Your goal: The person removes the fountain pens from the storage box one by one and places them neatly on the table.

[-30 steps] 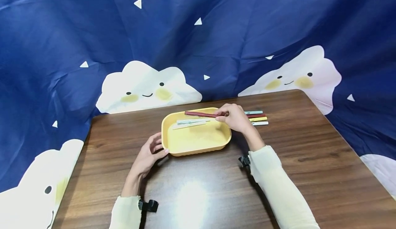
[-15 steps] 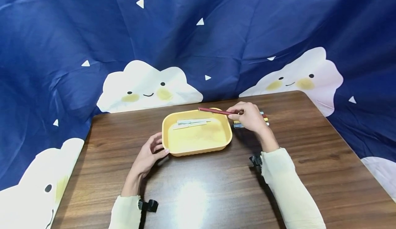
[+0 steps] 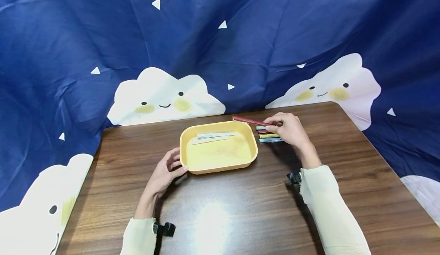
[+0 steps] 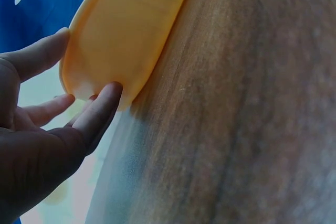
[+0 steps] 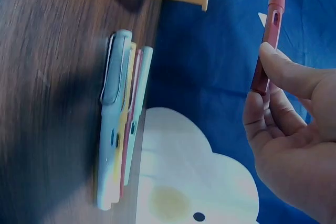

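Observation:
My right hand (image 3: 290, 129) pinches a dark red fountain pen (image 3: 249, 121) by one end, between thumb and fingers. The pen slants out to the left, its far end over the back right corner of a yellow tray (image 3: 220, 168). In the right wrist view the red pen (image 5: 270, 30) shows its wire clip and small window, raised above the table. My left hand (image 3: 165, 172) holds the tray's front left corner, thumb and fingers on its outer walls, as the left wrist view shows on the tray (image 4: 126, 35). Inside the tray lie light-coloured pens (image 3: 213, 136).
A row of several pens lies right of the tray, partly under my right hand: a blue pen (image 5: 110, 129), a yellow pen (image 3: 268, 135), a red one and a pale green one. A blue curtain (image 3: 240, 48) with clouds hangs behind the wooden table (image 3: 227, 205).
My right hand has moved right with the red pen, from over the tray to above the row of pens, uncovering the row's left ends. My left hand and the tray stay put.

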Demonstrator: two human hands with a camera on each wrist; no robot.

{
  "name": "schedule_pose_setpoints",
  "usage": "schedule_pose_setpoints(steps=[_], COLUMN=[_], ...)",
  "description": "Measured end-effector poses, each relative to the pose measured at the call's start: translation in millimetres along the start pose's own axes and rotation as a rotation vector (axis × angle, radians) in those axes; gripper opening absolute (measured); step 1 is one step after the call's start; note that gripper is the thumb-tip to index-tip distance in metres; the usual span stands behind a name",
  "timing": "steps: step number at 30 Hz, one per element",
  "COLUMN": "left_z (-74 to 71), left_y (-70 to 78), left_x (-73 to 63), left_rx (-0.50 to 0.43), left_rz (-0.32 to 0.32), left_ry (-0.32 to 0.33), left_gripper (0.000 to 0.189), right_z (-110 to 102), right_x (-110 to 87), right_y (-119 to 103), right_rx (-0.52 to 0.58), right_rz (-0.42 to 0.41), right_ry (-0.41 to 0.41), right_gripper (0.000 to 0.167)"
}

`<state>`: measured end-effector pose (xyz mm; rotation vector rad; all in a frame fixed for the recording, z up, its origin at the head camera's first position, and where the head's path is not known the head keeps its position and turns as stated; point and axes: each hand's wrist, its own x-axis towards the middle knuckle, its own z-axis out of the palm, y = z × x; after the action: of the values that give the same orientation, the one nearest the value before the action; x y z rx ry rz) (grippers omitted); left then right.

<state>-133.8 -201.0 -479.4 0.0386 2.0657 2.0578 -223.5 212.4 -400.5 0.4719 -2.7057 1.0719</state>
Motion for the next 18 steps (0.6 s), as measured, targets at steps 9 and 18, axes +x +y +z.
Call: schedule_pose_setpoints(steps=[9, 18], left_z=[-0.7, -0.8], left_y=[-1.5, -1.9], left_x=[-0.7, 0.2], left_rx=[0.001, 0.005], left_rz=[0.010, 0.003], left_ry=[0.002, -0.002], left_gripper=[0.072, 0.073], right_z=[-8, -20], right_x=[-5.7, -8.3], right_y=[13, 26], right_rx=[-0.029, -0.033], right_rz=[0.009, 0.023], right_ry=[-0.019, 0.011], right_gripper=[0.016, 0.018])
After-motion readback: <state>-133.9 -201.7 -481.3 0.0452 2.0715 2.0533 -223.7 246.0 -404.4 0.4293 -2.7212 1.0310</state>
